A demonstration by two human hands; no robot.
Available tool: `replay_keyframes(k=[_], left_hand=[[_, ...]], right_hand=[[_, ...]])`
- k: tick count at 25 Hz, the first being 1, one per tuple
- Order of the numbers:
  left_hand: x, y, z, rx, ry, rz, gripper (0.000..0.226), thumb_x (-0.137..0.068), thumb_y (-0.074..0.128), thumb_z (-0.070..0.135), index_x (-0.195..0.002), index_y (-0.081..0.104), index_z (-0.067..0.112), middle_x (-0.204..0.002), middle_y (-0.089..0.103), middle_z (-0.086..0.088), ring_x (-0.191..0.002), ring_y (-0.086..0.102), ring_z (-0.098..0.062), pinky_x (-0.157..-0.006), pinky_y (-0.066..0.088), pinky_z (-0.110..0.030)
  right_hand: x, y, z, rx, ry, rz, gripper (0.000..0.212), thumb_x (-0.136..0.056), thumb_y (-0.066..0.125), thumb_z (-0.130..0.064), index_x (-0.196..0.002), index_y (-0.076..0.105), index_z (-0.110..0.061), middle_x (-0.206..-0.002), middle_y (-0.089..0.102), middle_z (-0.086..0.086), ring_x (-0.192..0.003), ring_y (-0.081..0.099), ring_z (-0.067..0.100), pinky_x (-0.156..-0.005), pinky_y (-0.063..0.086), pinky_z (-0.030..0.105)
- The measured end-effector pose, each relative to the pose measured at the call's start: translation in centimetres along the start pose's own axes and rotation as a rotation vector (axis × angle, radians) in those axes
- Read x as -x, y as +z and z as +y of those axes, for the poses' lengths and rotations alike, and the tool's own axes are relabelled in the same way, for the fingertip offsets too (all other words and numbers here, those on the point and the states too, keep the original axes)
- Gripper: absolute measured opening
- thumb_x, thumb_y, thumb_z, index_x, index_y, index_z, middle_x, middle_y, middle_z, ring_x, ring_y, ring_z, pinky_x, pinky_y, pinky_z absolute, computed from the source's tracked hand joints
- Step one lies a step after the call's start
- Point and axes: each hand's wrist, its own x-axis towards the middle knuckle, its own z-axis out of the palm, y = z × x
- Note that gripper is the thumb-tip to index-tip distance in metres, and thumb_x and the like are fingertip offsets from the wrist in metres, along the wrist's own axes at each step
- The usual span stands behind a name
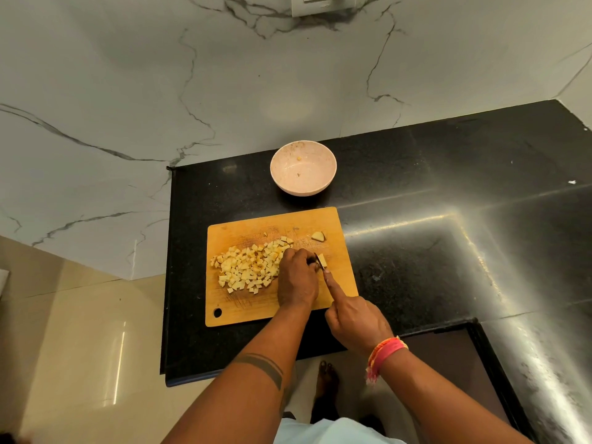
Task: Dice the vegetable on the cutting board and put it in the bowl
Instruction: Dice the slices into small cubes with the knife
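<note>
On the cutting board (275, 309), the right hand (355, 322) grips the knife (319, 261) against a small vegetable chunk (322, 259) which the left hand (298, 280) pinches, diced pieces (250, 265) lying leftward and the bowl (303, 167) beyond.

Cutting board (243, 310): on black counter (416, 251).
Diced pile (250, 265): left of left hand (296, 280).
Right hand (355, 318): grips knife (319, 261), forefinger extended.
Bowl (303, 168): beyond board, near-empty.
</note>
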Motion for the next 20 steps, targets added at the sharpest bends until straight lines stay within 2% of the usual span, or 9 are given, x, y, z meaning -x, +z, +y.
replay_keyframes(k=[3,9,14,16,18,20], left_hand=[[-0.2,0.1,0.0,0.008,-0.007,-0.003,0.012,-0.097,0.065,0.019,-0.108,0.070,0.019,-0.115,0.053,0.000,-0.101,0.056,-0.019,-0.081,0.050,-0.029],[-0.1,0.2,0.3,0.007,-0.033,-0.013,0.012,-0.097,0.064,0.017,-0.108,0.068,0.020,-0.118,0.052,-0.001,-0.105,0.055,-0.021,-0.085,0.053,-0.035],[0.6,0.2,0.8,-0.069,0.043,-0.018,0.026,-0.101,0.051,0.017,-0.125,0.061,0.020,-0.127,0.051,-0.004,-0.116,0.051,-0.025,-0.091,0.050,-0.037],[1.0,0.6,1.0,-0.085,0.083,-0.017,0.030,-0.101,0.049,0.026,-0.129,0.057,0.018,-0.128,0.050,-0.007,-0.117,0.051,-0.027,-0.092,0.048,-0.038],[1.1,0.9,1.2,-0.087,0.062,-0.012,0.036,-0.099,0.057,0.039,-0.127,0.056,0.017,-0.126,0.049,-0.007,-0.116,0.050,-0.026,-0.092,0.047,-0.038],[0.7,1.1,1.3,-0.134,0.082,-0.030,0.037,-0.099,0.060,0.038,-0.129,0.054,0.018,-0.128,0.047,-0.007,-0.119,0.047,-0.025,-0.095,0.047,-0.037]], right_hand=[[-0.3,0.0,0.0,0.025,-0.004,-0.007,0.076,-0.099,0.035,-0.032,-0.158,-0.013,-0.041,-0.070,0.059,0.005,-0.056,0.056,0.026,-0.051,0.039,0.035],[2.2,0.4,0.7,-0.006,0.005,-0.043,0.079,-0.097,0.037,-0.032,-0.158,-0.012,-0.040,-0.066,0.058,0.000,-0.055,0.055,0.022,-0.055,0.046,0.041],[3.4,-0.2,1.8,-0.092,-0.002,0.045,0.077,-0.097,0.039,-0.031,-0.160,-0.005,-0.040,-0.058,0.053,-0.005,-0.050,0.051,0.016,-0.053,0.042,0.039],[2.9,-0.6,2.3,-0.132,0.010,0.093,0.077,-0.098,0.042,-0.029,-0.161,-0.001,-0.040,-0.055,0.050,-0.005,-0.048,0.050,0.015,-0.051,0.042,0.040],[2.4,-0.9,2.4,-0.153,0.019,0.115,0.076,-0.098,0.042,-0.029,-0.160,0.000,-0.042,-0.054,0.052,-0.004,-0.046,0.051,0.016,-0.049,0.045,0.041],[2.0,-1.0,2.3,-0.162,0.023,0.105,0.075,-0.098,0.042,-0.029,-0.160,0.002,-0.042,-0.055,0.053,-0.003,-0.046,0.051,0.015,-0.047,0.044,0.038]])
